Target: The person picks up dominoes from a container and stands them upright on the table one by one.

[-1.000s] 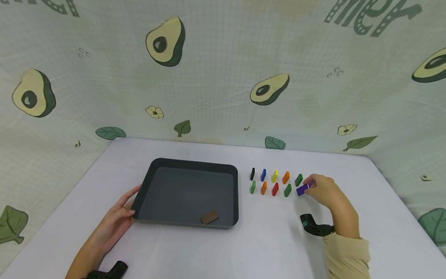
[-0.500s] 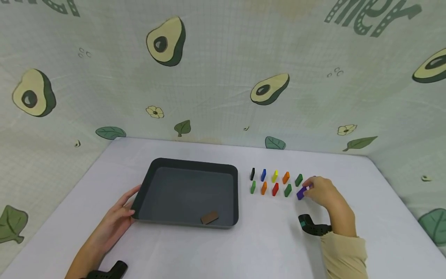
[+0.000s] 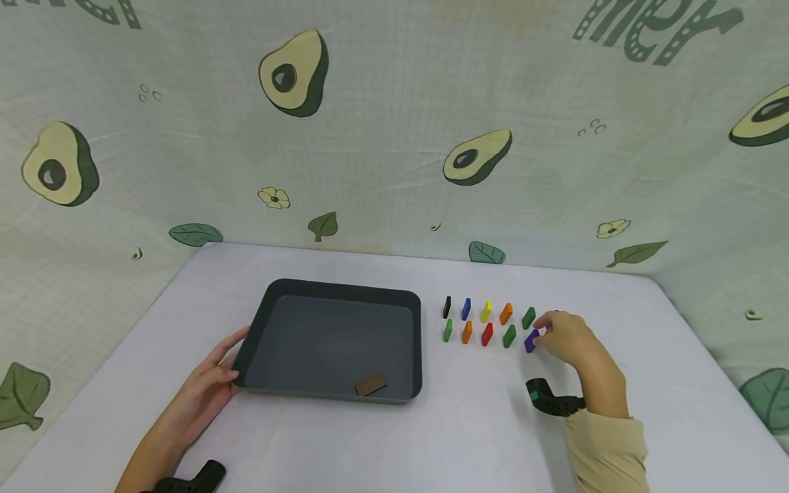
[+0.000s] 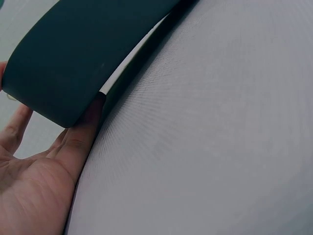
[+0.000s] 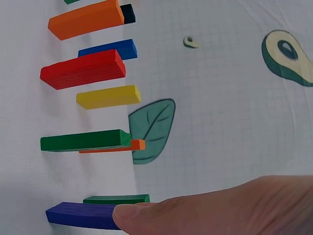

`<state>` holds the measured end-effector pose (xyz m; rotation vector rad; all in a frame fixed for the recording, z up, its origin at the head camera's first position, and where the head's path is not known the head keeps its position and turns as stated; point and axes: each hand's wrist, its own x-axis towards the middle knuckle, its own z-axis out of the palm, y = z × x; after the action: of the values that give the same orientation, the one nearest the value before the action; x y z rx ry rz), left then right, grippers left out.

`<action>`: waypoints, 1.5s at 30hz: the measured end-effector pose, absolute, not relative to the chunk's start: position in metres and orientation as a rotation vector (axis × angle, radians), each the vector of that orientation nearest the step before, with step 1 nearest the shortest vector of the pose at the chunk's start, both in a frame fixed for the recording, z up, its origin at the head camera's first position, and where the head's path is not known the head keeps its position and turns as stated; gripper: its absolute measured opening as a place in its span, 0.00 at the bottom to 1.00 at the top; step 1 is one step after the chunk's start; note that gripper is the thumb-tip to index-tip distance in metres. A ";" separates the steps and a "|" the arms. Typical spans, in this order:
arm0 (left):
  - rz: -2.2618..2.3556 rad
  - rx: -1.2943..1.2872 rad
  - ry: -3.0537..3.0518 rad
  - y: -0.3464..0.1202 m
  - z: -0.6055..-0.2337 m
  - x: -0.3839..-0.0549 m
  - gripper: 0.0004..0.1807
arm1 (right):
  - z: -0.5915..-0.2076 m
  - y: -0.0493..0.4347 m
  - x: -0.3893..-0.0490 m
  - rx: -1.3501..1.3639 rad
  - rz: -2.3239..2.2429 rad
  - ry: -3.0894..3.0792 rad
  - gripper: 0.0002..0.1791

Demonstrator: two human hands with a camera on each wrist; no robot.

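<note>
My right hand (image 3: 570, 337) pinches a purple domino-like block (image 3: 531, 341) that stands upright at the right end of the front row. In the right wrist view the thumb lies against the purple block (image 5: 80, 215); the other fingers are mostly hidden. A hint of purple also shows by the fingers in the head view, too small to tell. My left hand (image 3: 206, 387) grips the left edge of a dark grey baking tray (image 3: 243, 356), thumb at its near corner. In the left wrist view its fingers reach under and around the tray wall (image 4: 63, 63).
Beside the purple block, two rows of standing blocks include a red one (image 3: 487, 335), a yellow one (image 3: 486, 311) and a black one (image 3: 446, 307). A brown block (image 3: 371, 385) lies flat inside the tray. A patterned cloth (image 3: 394, 137) hangs behind the white table (image 3: 468, 424).
The purple block, tilted in my right fingers a second ago, now stands upright in line with the front row. My right hand shifted slightly left; the left hand and tray stayed still.
</note>
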<state>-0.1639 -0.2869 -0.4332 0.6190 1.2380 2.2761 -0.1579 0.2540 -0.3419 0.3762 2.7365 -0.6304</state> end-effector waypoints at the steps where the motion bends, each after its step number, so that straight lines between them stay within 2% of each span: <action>1: 2.276 0.618 1.239 -0.287 -0.433 -0.164 0.34 | -0.342 0.254 -0.158 0.384 -0.635 2.731 0.19; 18: 2.273 0.610 1.266 -0.287 -0.431 -0.163 0.34 | -0.317 0.231 -0.147 0.226 -0.621 2.827 0.21; 31: 2.260 0.583 1.308 -0.286 -0.429 -0.162 0.33 | -0.304 0.195 -0.137 -0.228 -0.793 2.968 0.16; 45: 2.262 0.572 1.311 -0.287 -0.430 -0.162 0.33 | -0.317 0.160 -0.139 -0.478 -0.886 2.985 0.12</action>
<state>-0.1623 -0.2869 -0.4298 0.5718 1.3106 2.2620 -0.1389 0.1604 -0.3166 -0.4783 2.9846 -0.8861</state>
